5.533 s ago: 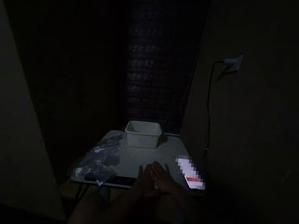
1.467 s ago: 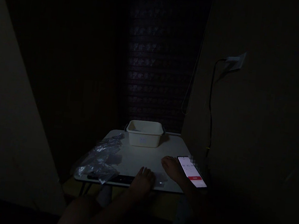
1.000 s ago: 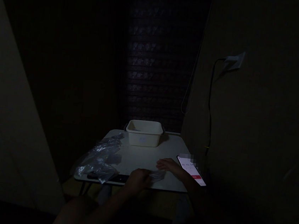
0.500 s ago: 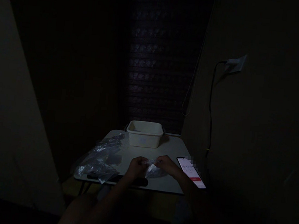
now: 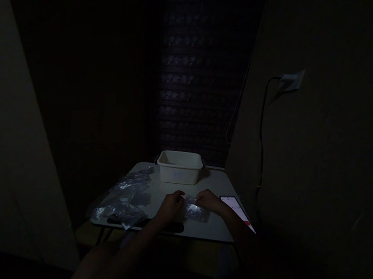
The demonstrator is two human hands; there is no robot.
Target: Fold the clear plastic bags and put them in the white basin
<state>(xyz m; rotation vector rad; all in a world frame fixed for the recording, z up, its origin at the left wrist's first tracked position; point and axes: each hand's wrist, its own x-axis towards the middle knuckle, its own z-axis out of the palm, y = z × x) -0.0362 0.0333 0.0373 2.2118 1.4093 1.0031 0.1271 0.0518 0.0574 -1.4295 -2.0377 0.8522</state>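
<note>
In the dim head view, a small clear plastic bag lies low over the near part of the table, shiny and slightly crumpled. My right hand pinches its top edge at the right. At the bag's upper left corner, my left hand has its fingers closed, seemingly on the edge; the dark hides the exact contact. What the bag contains, if anything, cannot be made out. Left of my hands, a loose heap of clear plastic bags spreads over the table's left side.
A white plastic tub with dark handles stands at the back of the small white folding table. A lit phone lies along the right edge. A plugged-in cable hangs down the right wall.
My hands have drawn slightly apart at the bag's top, and the bag now lies flatter and a little further right. The heap and the tub have stayed in place.
</note>
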